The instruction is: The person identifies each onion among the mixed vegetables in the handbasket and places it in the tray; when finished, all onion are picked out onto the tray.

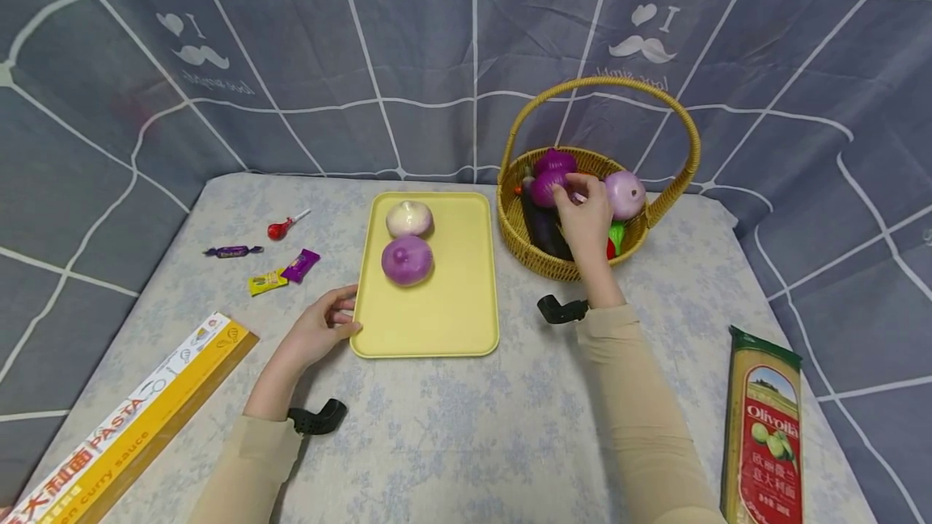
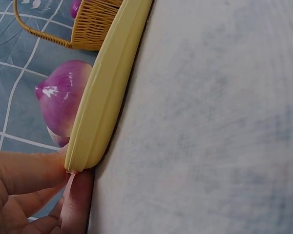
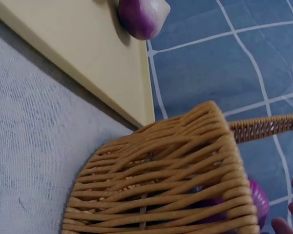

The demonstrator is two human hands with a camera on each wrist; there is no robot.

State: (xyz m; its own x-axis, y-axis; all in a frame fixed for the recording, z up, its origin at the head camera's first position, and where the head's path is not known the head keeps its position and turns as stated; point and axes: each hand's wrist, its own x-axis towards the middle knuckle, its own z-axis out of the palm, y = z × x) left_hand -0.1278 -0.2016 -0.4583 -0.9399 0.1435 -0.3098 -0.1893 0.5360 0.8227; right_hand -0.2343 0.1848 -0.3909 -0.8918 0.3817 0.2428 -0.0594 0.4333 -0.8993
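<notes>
My left hand (image 1: 320, 328) grips the left edge of a yellow tray (image 1: 429, 322), thumb and fingers pinching its rim in the left wrist view. On the tray sit a whitish onion (image 1: 409, 218) and, in front of it, a purple onion (image 1: 407, 260). Over the wicker basket (image 1: 535, 259) my right hand (image 1: 586, 221) reaches in, its fingertips right beside a purple onion (image 1: 546, 189). Behind that one is another purple onion (image 1: 557, 160). A pale purple onion (image 1: 624, 195) lies to the right of the hand, and a dark eggplant (image 1: 542, 225) to its left.
The basket's tall handle (image 1: 604, 81) arches above the right hand. Left of the tray lie a red lollipop (image 1: 278, 230) and several wrapped candies (image 1: 301, 265). A pasta box (image 1: 138, 419) is at front left, a spaghetti pack (image 1: 764, 427) at front right. A grid-patterned curtain (image 1: 437, 47) hangs behind.
</notes>
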